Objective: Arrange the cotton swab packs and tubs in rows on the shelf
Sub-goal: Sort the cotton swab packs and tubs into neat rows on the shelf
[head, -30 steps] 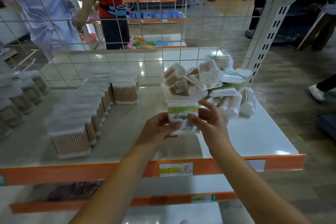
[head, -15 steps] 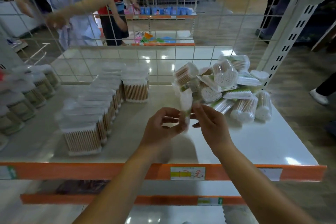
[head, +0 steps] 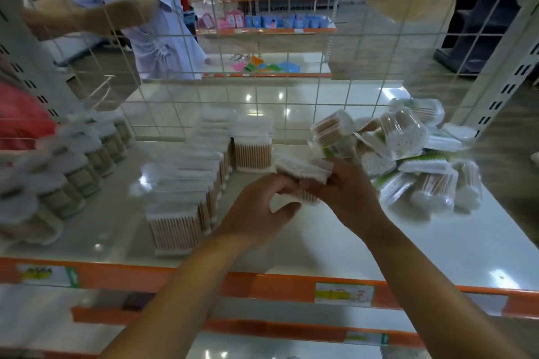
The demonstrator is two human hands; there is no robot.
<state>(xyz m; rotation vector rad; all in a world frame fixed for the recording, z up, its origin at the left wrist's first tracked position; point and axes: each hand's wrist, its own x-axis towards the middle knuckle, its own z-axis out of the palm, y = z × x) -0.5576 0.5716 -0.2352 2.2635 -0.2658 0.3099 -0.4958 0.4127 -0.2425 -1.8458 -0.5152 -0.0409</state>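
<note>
Midair, swab pack [head: 300,173] gripped between both hands, left hand [head: 256,210], right hand [head: 341,195], above shelf [head: 306,248]

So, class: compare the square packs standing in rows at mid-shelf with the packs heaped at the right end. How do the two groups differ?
The rowed packs stand upright, swab tips up; the heaped packs lie tilted and on their sides. The rowed packs form straight lines running front to back; the heaped packs overlap at random. The rowed packs look alike and square; the heaped packs include rounder shapes and green labels. Both hold cotton swabs in clear wrapping on the same shelf.
</note>
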